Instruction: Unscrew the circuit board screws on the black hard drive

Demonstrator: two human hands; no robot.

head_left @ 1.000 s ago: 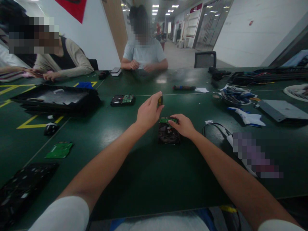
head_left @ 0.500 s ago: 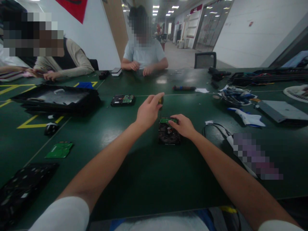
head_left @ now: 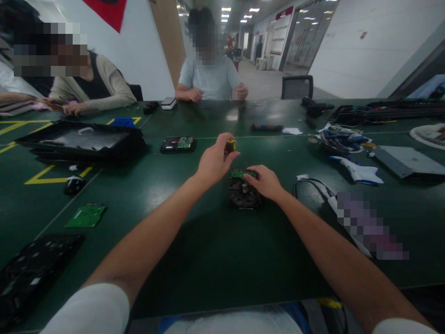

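Note:
A hard drive (head_left: 244, 197) lies on the green table in front of me, its green circuit board (head_left: 238, 174) showing at the far end. My right hand (head_left: 267, 183) grips the drive's right side near that end, with the thumb over the board. Just above and beyond the board, my left hand (head_left: 216, 158) has its fingers closed round the yellow and black handle of a screwdriver (head_left: 231, 146). The shaft is hard to make out, so I cannot tell whether the tip touches the drive.
Another hard drive (head_left: 178, 144) lies further back, left of centre. To the left are a black tray (head_left: 86, 144), a mouse (head_left: 74, 185) and a loose green circuit board (head_left: 86, 216). On the right are a glove (head_left: 359, 170), a metal box (head_left: 410, 161) and a cable (head_left: 313, 180). Two people sit opposite.
My left fingers have shifted from stretched out to curled round the screwdriver handle. The right hand and hard drive stay in place. The person opposite has moved one hand outward.

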